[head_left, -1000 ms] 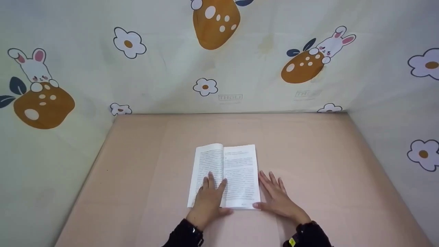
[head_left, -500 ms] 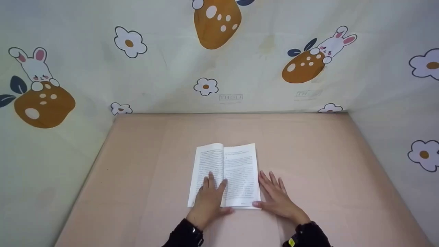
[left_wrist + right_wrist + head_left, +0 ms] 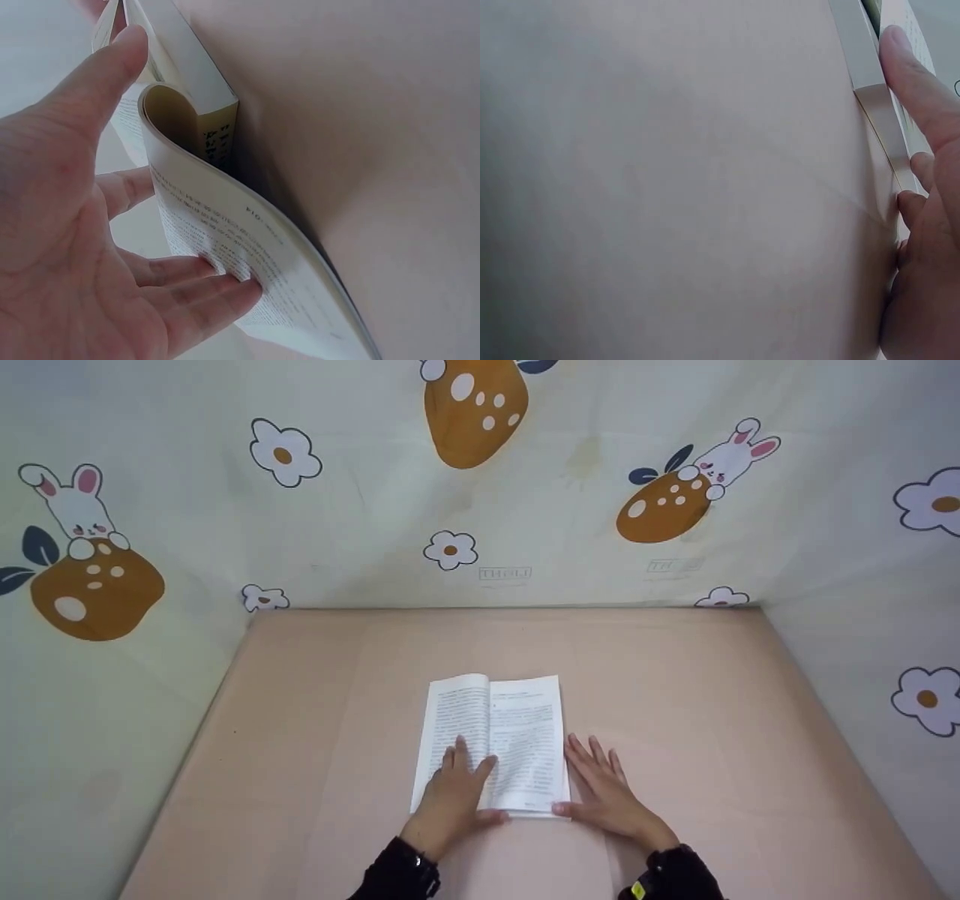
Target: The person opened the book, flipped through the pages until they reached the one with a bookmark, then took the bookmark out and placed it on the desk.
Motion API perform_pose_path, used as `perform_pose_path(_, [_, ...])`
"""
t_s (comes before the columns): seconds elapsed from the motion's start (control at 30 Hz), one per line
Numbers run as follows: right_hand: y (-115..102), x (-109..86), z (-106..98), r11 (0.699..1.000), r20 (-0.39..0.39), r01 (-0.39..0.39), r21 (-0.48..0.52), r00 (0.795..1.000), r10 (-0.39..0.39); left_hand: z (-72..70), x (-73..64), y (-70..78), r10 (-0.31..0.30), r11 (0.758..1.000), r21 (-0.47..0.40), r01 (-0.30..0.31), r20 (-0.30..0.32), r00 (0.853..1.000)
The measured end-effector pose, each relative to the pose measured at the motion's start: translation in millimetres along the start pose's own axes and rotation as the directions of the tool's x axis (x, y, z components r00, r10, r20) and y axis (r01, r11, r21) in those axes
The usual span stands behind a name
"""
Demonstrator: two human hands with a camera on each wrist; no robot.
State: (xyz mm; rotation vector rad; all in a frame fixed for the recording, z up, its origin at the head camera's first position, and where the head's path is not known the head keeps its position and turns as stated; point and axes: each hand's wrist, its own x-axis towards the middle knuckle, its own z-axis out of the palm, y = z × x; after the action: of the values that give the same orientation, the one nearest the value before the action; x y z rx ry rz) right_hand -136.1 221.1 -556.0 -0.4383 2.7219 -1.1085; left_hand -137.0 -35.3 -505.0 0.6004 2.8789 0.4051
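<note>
An open book [image 3: 521, 742] with printed pages lies on the table in the head view. My left hand [image 3: 450, 802] rests on its left page, fingers extended, thumb by the bottom edge near the middle. In the left wrist view, the fingertips touch the curved left pages [image 3: 225, 225], and the spine shows below the fold. My right hand [image 3: 611, 799] lies along the book's right edge with straight fingers, its thumb on the lower right corner of the right page. The right wrist view shows that thumb [image 3: 911, 71] against the page edge beside the thick page block [image 3: 862, 52].
A pinkish-beige table surface [image 3: 300, 720] surrounds the book. Pale walls [image 3: 360, 510] printed with rabbits, flowers and brown fruit enclose the back and both sides. Black cuffs [image 3: 401, 870] cover both wrists.
My left hand has shifted slightly down and left on the page. The right page's bottom edge now sits a little off the pages beneath. My right hand stays nearly still.
</note>
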Motion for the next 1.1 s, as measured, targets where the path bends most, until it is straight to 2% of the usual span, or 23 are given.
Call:
perform_pose_path(0.17, [0.0,0.4,-0.4,1.0,0.02,-0.015,0.015,1.0,0.015,0.1,-0.2,-1.6,0.008,1.0,-0.003,-0.008,0.0,1.0])
perform_pose_path(0.3, [0.3,0.0,-0.2,1.0,0.002,-0.001,0.024,1.0,0.001,-1.1,-0.2,-2.7,0.011,1.0,-0.015,-0.011,0.005,1.0])
perform_pose_path(0.43, [1.1,-0.2,0.4,1.0,-0.017,0.022,0.011,1.0,-0.021,-1.5,1.7,-3.5,0.005,1.0,-0.011,-0.004,0.025,1.0])
perform_pose_path(0.73, [1.6,-0.3,-0.1,1.0,-0.002,0.018,0.002,1.0,-0.018,-0.2,4.0,-3.3,-0.031,0.998,-0.045,0.034,0.058,0.998])
perform_pose_path(0.9, [1.0,-0.2,-0.5,1.0,0.0,0.017,0.003,1.0,-0.017,0.9,3.2,-3.6,-0.026,0.997,-0.069,0.03,0.046,0.999])
perform_pose_path(1.1, [0.7,-0.3,-1.1,1.0,0.009,0.006,0.012,1.0,-0.006,4.0,3.2,-4.0,0.003,0.999,-0.039,-0.003,0.002,1.0])
